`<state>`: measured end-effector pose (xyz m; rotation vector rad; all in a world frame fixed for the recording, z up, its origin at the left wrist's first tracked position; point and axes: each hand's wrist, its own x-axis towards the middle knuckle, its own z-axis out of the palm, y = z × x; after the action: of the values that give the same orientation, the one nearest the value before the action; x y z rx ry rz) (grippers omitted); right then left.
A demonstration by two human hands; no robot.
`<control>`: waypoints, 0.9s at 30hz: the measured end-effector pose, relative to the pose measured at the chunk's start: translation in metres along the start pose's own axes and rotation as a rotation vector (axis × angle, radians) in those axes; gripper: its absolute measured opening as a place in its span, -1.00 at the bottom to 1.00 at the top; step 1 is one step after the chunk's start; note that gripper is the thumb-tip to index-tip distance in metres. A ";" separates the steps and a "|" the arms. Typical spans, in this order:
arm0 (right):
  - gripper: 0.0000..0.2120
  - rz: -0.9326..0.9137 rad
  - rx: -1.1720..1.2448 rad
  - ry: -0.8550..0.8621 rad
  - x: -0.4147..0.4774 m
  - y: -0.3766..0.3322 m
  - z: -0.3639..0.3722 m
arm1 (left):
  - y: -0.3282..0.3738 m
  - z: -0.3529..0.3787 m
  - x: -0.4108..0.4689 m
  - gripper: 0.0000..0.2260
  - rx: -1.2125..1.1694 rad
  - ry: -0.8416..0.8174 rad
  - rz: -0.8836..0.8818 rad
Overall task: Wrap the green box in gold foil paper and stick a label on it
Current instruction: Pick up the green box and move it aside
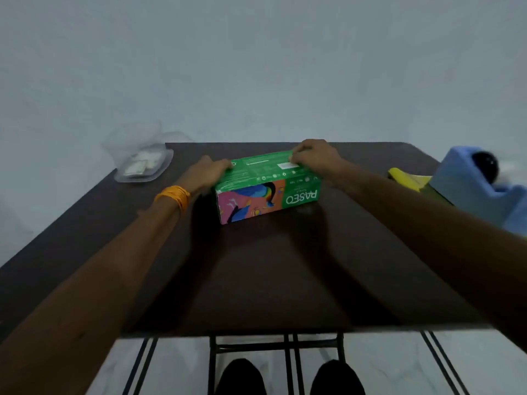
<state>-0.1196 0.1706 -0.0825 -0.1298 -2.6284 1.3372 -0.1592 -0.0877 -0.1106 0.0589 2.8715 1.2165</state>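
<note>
Head view is all I get from here.
— Where is the green box?
I see the green box (268, 183) lying on its long side on the dark table (271, 266), in the far half and about midway across. Its green top faces up. The colourful side faces me, with the word PASEO upside down.
— And the hands?
Both are on it. The left hand (205, 173) is at the box's left end, fingers curled over the top edge there. The right hand (316, 156) sits at the far right of the top, fingers bent and gripping the far edge beside a small white patch. Each hand is clamped on the box. I cannot tell whether the box is lifted off the table.
— Anything on the wrists?
Orange bangles (172, 196) on the left one.
— What else is there?
A clear plastic container (142, 166) with white pieces inside sits at the far left corner, well apart from the box. At the right edge is a blurred blue dispenser (473, 189) with a dark roll, and a yellow item (407, 178) lies just beside it. Below the near edge I see black metal legs and two dark shoes (242, 377).
</note>
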 end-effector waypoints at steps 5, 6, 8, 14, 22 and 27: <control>-0.54 0.115 0.170 0.164 -0.079 -0.016 0.030 | -0.030 -0.020 -0.091 -0.44 -0.133 0.153 -0.037; -0.63 0.120 0.276 0.105 -0.092 -0.023 0.041 | -0.034 -0.030 -0.109 -0.47 -0.147 0.154 -0.029; -0.81 0.139 0.403 -0.041 -0.119 -0.042 0.063 | -0.044 -0.043 -0.133 -0.53 -0.238 0.125 -0.013; -0.49 0.069 0.502 -0.239 -0.149 -0.081 0.146 | -0.085 -0.081 -0.193 -0.87 -0.450 0.196 -0.003; -0.64 -0.001 0.517 -0.394 -0.166 -0.132 0.201 | -0.142 -0.129 -0.212 -0.81 -0.476 0.324 -0.083; -0.74 -0.027 0.540 -0.421 -0.159 -0.142 0.214 | -0.152 -0.137 -0.205 -0.81 -0.470 0.362 -0.101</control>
<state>-0.0074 -0.1081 -0.1112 0.2931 -2.4296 2.2045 0.0370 -0.3006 -0.1233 -0.3426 2.7166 2.0176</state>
